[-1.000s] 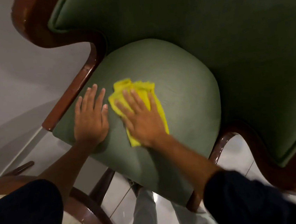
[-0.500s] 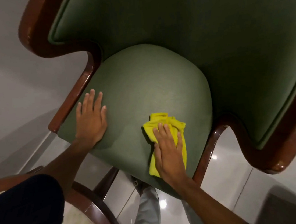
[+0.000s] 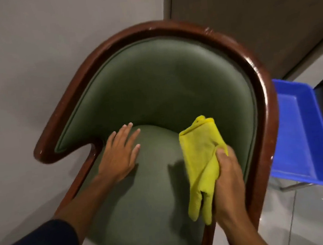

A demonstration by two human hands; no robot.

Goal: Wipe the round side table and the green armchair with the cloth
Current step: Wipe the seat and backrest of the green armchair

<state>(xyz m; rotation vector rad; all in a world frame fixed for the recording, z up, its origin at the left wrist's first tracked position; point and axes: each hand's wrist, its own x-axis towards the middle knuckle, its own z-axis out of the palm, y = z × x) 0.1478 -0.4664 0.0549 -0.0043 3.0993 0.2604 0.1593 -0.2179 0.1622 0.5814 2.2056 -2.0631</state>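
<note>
A person leans over a green armchair [image 3: 153,95], cloth in hand, partway through wiping it.

The armchair fills the centre of the frame: matte green upholstery with a piped edge, a rounded seat cushion and a curved back, all framed in glossy dark red-brown wood. At the right edge sits a shiny blue plastic tray [image 3: 305,137]. The left hand [image 3: 118,156] lies flat and open on the seat at centre left, fingers spread, holding nothing. The right hand [image 3: 227,177], lower right of centre, is closed around a bunched, soft yellow cloth [image 3: 200,158] lifted off the seat near the chair's right side. The back and wooden frame probably remain to be wiped; the round side table is out of view, so its state cannot be told.
</note>
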